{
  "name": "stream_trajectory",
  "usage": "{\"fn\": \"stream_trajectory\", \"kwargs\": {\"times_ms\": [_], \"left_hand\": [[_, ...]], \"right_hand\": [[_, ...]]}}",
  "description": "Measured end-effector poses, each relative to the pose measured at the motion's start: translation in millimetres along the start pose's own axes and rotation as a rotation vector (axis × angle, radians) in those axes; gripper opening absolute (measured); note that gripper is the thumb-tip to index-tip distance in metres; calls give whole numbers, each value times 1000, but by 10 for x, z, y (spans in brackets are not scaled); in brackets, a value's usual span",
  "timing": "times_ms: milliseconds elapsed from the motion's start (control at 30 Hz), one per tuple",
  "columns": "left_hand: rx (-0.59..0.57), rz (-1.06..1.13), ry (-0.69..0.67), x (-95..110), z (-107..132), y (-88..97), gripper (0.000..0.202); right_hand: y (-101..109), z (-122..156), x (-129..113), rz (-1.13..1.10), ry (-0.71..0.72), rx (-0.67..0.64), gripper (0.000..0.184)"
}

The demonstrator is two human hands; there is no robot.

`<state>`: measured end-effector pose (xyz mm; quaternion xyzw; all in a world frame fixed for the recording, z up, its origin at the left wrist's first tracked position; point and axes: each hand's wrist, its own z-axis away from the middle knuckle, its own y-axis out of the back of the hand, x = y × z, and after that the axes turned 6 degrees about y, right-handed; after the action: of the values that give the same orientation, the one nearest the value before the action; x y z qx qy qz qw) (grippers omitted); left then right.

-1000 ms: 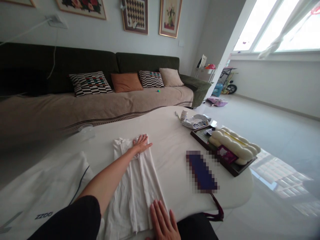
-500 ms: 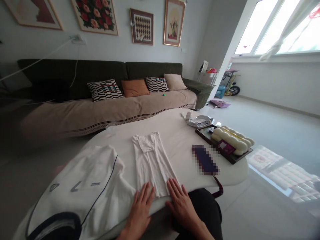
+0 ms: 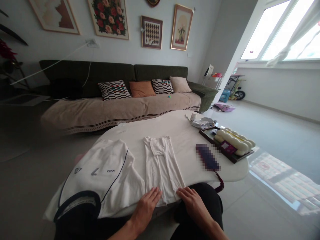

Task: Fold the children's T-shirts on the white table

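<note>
A narrow white garment (image 3: 162, 163), folded lengthwise, lies on the white oval table (image 3: 175, 128) with its near end at the table's front edge. My left hand (image 3: 147, 206) lies flat, fingers stretched, at the near left corner of that garment. My right hand (image 3: 193, 203) rests flat at the near right corner, fingers spread. Both hands touch the cloth's bottom edge and grip nothing. To the left lies a white sports shirt (image 3: 100, 175) with dark trim and grey lettering, partly hanging over the table edge.
A dark tray (image 3: 231, 156) with a cream padded object (image 3: 233, 141) sits at the table's right side, with crumpled packaging (image 3: 201, 121) behind it and a dark blurred item (image 3: 207, 158) near it. A long sofa (image 3: 120, 103) with cushions stands behind the table. Tiled floor lies to the right.
My left arm has pulled back from the garment's far end to its near edge. Both hands now sit at the bottom corners. The camera has drawn back and risen.
</note>
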<state>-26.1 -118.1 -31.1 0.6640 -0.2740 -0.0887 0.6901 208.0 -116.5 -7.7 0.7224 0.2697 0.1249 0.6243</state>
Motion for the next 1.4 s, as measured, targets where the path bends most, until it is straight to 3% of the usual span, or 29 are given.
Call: {"fn": "stream_trajectory", "kwargs": {"times_ms": [133,200,267,333,400,467,533,600,700,767,867,967,1033,1167,1267,1333,1400], "left_hand": [[-130,141,-69,3,163,111,73],[-247,241,-108,16,212,321,66],[-370,343,-119,5,165,642,54],[-491,437,-125,-73,-30,1003,45],[-602,543,-137,-245,-383,1297,34],[-649,706,-60,-499,-837,1430,21],[-587,938,196,-785,-1288,1366,19],[-378,1110,514,-1034,-1635,1143,27],[-146,1162,690,-1248,-1869,717,34],[-67,1167,695,-1294,-1874,506,35],[22,1194,650,-1301,-1818,390,38],[128,1184,525,-1307,-1841,426,36],[194,1048,469,-1322,-1918,460,33],[304,750,529,-1312,-2076,453,28],[415,658,564,-1175,-2064,379,37],[466,517,455,-1022,-1983,295,40],[417,337,276,-864,-1874,189,43]], "right_hand": [[229,85,-75,-203,65,-148,38],[401,87,-80,-329,98,-226,41],[602,4,-27,-470,93,-285,42],[780,-209,114,-585,41,-295,38],[860,-561,348,-669,-37,-253,30],[792,-1002,638,-769,-128,-167,23],[580,-1437,917,-845,-239,-52,22],[279,-1768,1125,-867,-324,15,28],[-177,-1987,1265,-866,-423,87,32],[-400,-1993,1280,-844,-465,146,29],[-564,-1946,1268,-774,-497,231,27],[-571,-1944,1282,-696,-502,282,29],[-532,-1972,1308,-640,-504,296,30],[-439,-2018,1290,-490,-519,300,35],[-414,-1988,1129,-375,-491,325,41],[-440,-1937,968,-297,-421,313,44],[-493,-1874,808,-181,-304,217,45]]}}
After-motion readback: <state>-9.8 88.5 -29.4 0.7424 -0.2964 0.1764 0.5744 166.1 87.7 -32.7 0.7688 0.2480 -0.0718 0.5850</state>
